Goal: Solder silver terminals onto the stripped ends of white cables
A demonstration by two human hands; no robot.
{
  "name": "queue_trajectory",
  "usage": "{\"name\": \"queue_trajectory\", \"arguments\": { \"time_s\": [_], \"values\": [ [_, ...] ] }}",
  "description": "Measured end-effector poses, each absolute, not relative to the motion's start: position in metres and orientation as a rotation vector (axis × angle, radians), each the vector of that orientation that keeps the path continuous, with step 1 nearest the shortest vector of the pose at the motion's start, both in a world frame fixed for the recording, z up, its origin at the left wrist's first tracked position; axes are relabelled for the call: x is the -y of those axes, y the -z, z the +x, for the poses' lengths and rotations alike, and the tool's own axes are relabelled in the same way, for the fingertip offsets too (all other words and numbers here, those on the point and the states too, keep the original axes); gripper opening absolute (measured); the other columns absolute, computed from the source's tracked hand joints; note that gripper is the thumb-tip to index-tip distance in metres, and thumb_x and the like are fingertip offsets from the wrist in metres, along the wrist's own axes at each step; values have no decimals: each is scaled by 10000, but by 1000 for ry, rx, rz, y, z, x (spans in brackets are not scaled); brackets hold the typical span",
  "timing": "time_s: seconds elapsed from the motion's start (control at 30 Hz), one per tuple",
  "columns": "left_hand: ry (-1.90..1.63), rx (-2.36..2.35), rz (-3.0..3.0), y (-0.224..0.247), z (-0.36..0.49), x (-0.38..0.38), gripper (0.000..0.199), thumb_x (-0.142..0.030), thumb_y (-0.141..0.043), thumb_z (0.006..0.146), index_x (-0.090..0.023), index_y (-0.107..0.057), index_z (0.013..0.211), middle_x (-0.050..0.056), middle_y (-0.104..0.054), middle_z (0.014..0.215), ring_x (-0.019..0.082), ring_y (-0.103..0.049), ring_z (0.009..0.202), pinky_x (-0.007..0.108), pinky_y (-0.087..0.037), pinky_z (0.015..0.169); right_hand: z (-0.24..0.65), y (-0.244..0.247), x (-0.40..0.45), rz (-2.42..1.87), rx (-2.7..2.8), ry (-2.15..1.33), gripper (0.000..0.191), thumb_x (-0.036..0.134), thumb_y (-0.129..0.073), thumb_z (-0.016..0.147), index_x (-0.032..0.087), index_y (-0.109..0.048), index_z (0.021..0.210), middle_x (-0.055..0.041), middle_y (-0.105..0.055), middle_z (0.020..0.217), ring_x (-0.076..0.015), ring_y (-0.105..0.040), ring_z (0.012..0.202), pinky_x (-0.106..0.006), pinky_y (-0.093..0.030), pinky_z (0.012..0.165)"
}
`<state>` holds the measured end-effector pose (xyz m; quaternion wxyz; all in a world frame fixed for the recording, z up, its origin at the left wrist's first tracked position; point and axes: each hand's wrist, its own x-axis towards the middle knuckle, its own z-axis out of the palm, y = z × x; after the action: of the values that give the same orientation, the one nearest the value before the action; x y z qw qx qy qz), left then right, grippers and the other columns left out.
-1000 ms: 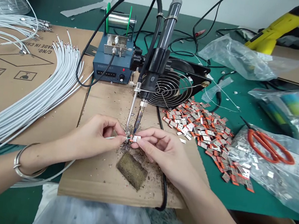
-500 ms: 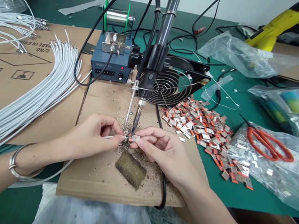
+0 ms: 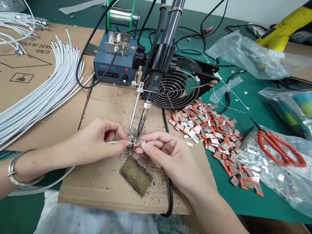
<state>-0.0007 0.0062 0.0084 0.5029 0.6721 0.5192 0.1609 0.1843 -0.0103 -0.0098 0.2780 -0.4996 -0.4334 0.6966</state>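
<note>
My left hand (image 3: pixel 104 137) pinches a white cable (image 3: pixel 64 177) close to its end. Between the thumb and fingers of my right hand (image 3: pixel 165 152) is a small USB connector (image 3: pixel 140 142) with a metal shell and an orange part. Cable end and connector meet just under the tip of a soldering iron (image 3: pixel 143 121), which hangs from a stand. A thin bent metal tube (image 3: pixel 134 112) beside the iron comes down to the same spot. Whether the iron touches the joint I cannot tell. A brown sponge (image 3: pixel 136 175) lies just below my hands on the cardboard (image 3: pixel 93 189).
Behind stands a blue solder feeder (image 3: pixel 113 68) with a solder spool (image 3: pixel 120 15), beside a fan (image 3: pixel 176 91). White cables (image 3: pixel 52 77) spread at left. A heap of connectors (image 3: pixel 211 129) lies at right, near orange scissors (image 3: pixel 281 147) on a plastic bag (image 3: pixel 287 182).
The connector looks slightly tilted and a little lower against the iron tip than before. Both hands keep their pinch in nearly the same place. The whole view has shifted slightly.
</note>
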Motion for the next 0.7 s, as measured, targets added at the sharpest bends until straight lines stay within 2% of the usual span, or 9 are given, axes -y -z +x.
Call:
{"name": "queue_trajectory", "arguments": {
  "time_s": [0.2,0.7],
  "values": [
    [-352,-1272,1622,-12,1,-8,130,-236,-553,718,-120,-610,723,-67,-312,478,45,-269,459,171,-210,433,180,9,9,-1379,1152,-1854,467,377,-636,616,67,-516,944,-32,-599,789,54,-585,655,61,-444,580],
    [-341,-1286,1612,-13,0,-4,193,-309,-557,741,-129,-624,761,-58,-316,505,56,-279,483,191,-220,459,184,9,11,-1367,1188,-1883,466,390,-613,642,62,-490,948,-48,-600,799,57,-585,658,64,-447,587]
  ]
}}
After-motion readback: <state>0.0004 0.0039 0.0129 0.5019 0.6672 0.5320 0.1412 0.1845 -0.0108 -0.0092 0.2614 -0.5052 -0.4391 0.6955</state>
